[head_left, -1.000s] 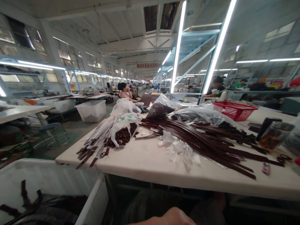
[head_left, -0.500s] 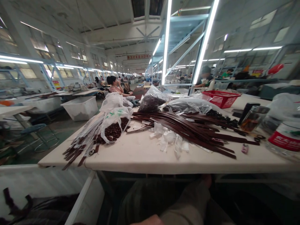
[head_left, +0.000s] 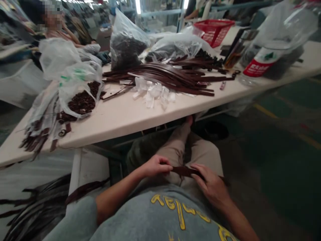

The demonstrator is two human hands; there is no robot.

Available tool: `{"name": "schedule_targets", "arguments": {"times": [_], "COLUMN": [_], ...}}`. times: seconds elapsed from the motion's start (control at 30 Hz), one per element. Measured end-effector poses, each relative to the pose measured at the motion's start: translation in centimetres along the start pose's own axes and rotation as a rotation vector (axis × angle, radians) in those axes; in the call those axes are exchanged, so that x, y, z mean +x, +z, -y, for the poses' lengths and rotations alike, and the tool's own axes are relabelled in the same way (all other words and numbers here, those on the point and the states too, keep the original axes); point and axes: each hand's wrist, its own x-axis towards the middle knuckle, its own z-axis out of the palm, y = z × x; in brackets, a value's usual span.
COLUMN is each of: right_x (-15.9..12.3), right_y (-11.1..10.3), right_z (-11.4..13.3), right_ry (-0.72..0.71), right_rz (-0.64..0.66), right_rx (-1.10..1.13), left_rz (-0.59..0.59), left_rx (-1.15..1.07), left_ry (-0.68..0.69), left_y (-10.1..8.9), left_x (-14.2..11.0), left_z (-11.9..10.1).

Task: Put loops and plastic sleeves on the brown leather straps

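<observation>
Factory bench (head_left: 125, 124) at 12 o'clock, brown straps (head_left: 160, 75) piled there within reach. Left hand (head_left: 156, 166) and right hand (head_left: 209, 184) over lap, fingers clamped on dark strap (head_left: 185, 171), apparently stretching it between them. Loose straps (head_left: 37, 207) in white bin (head_left: 87, 170) at 8 o'clock.

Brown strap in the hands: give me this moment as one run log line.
Left hand: grips dark brown strap | Right hand: grips same strap | Nearby: strap bundle on table
</observation>
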Motion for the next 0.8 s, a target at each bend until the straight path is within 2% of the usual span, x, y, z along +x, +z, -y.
{"name": "schedule_targets", "arguments": {"times": [0.1,0.17,0.27,0.4,0.43,0.5,0.57,0.63,0.73,0.8], "right_x": [0.9,1.3,1.2,1.4,1.5,1.8,2.0,2.0,1.9,1.9], "right_y": [2.2,3.2,4.5,5.8,5.9,6.0,6.1,6.2,6.4,6.3], "right_z": [0.9,1.0,-0.3,-3.0,-3.4,-3.8,-4.0,-4.1,-4.3,-4.3], "right_ry": [-0.021,-0.004,0.044,0.105,0.117,0.131,0.141,0.162,0.196,0.201], "right_rz": [0.161,0.146,0.098,0.066,0.063,0.073,0.089,0.087,0.088,0.102], "right_rx": [0.056,0.076,0.118,0.159,0.165,0.170,0.169,0.168,0.179,0.190], "left_rz": [0.003,-0.093,-0.308,-0.388,-0.456,-0.668,-0.849,-0.920,-0.899,-0.854], "left_rx": [0.139,0.280,0.329,0.235,0.305,0.566,0.890,1.157,1.375,1.436], "left_ry": [0.008,0.056,0.248,0.526,0.598,0.671,0.602,0.419,0.107,-0.017], "left_y": [-0.2,-0.8,-2.4,-5.2,-6.1,-8.3,-10.8,-13.2,-15.6,-16.2], "left_x": [-0.4,-1.0,-2.4,-4.1,-4.3,-4.3,-3.9,-3.2,-2.6,-2.7], "left_z": [-0.3,-0.9,-3.2,-7.7,-8.6,-9.7,-9.8,-9.2,-7.7,-6.8]}}
